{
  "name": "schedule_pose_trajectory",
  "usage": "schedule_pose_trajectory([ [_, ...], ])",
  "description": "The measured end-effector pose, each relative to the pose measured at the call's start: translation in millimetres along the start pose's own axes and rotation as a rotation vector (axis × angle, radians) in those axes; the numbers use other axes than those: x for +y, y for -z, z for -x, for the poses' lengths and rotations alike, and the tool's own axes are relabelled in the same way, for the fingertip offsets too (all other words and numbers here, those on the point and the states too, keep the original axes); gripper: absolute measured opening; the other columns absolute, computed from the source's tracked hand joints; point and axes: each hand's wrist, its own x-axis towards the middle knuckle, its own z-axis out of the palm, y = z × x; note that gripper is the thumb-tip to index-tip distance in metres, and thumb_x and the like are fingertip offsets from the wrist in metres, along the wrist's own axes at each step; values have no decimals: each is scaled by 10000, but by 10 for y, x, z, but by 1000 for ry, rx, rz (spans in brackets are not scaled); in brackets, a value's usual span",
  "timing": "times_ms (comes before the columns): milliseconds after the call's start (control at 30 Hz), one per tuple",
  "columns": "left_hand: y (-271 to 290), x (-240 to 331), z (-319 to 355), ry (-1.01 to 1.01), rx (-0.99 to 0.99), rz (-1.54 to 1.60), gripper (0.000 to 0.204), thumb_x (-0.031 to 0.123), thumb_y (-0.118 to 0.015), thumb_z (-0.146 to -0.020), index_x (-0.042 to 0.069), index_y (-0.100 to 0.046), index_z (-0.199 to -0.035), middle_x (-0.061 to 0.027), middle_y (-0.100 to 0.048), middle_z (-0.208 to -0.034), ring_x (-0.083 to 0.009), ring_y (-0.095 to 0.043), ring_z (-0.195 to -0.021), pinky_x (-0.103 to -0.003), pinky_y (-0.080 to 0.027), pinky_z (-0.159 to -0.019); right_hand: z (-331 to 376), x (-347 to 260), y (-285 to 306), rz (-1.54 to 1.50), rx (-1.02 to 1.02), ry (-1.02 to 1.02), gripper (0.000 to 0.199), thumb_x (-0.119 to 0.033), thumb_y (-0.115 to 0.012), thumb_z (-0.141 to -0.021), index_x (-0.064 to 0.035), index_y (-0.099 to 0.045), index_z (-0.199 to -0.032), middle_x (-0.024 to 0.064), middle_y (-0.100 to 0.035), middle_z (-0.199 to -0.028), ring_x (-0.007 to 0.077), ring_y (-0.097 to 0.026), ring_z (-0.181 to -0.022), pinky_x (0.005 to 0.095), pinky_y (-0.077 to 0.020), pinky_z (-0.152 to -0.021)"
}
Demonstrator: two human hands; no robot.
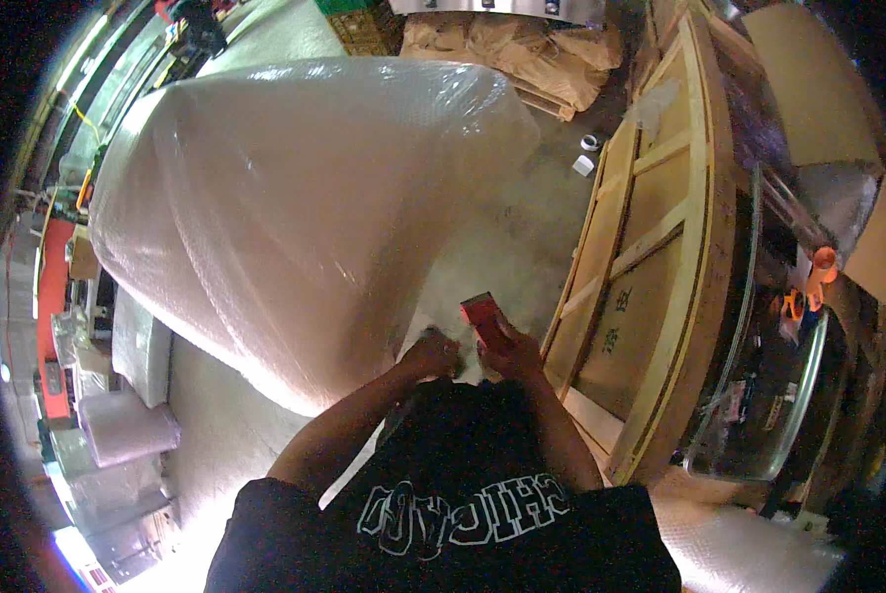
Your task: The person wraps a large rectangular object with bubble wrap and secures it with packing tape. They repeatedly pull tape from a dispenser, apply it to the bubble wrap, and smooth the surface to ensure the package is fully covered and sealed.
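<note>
The right hand (511,355) grips a red, block-shaped tool with a dark end (483,316). Just beside it, the left hand (431,357) is curled — on what, I cannot tell. Ahead-left of both stands a large, bubble-wrapped rounded bundle (285,198); rightward — a pale, wood-framed panel (654,287).

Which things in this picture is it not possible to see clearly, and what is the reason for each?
All in the head view:
- Contents of the large bubble-wrapped bundle: covered by cloudy wrap.
- Part of the red handheld tool: covered by the right hand.
- Left hand: dim, blurred; its grip is unclear.
- Green crate: cut off by the top edge.
</note>
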Motion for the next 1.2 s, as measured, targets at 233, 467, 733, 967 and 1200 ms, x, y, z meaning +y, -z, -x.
schedule_pose_trajectory([
  [233,886,992,735,1,-85,767,637,550,-463,-1053,-11,-609,-1319,-161,-660,-1266,-279,-637,-1111,-438,-540,-892,379,-625,663,-314,161,382,834,-166,-866,-738,-163,-510,-1492,165,-736,-1050,314,-744,-872,375,-597,-780],
  [467,1212,1123,872,-242,-230,859,554,488,-552,-1038,-15,-648,-1250,-117,-735,-1054,-193,-726,-879,-332,-603,-758,321,-914,940,60,161,518,877,-152,-885,-687,-146,-519,-1485,193,-719,-1120,328,-738,-928,380,-604,-766],
  [733,1256,668,429,-296,-160,839,423,384,-606,-1030,-2,-691,-1180,-97,-751,-989,-208,-736,-841,-353,-596,-749,50,-1089,919,15,208,554,832,-136,-860,-698,-149,-533,-1463,212,-715,-1111,348,-736,-926,386,-611,-766],
  [967,2266,1354,705,-588,654,-12,201,171,-680,-914,55,-762,-1056,-136,-776,-945,-238,-762,-885,-365,-583,-772,-363,-1215,1187,77,161,402,863,-128,-853,-693,-210,-518,-1484,244,-677,-1168,394,-713,-919,426,-605,-755],
  [1200,2666,1277,321,-242,1218,-614,429,277,-695,-920,227,-649,-1344,-85,-642,-1264,-277,-606,-1129,-496,-437,-926,-1075,-465,984,109,-42,470,976,-174,-866,-646,-270,-459,-1528,194,-678,-1136,397,-692,-908,441,-577,-799],
])
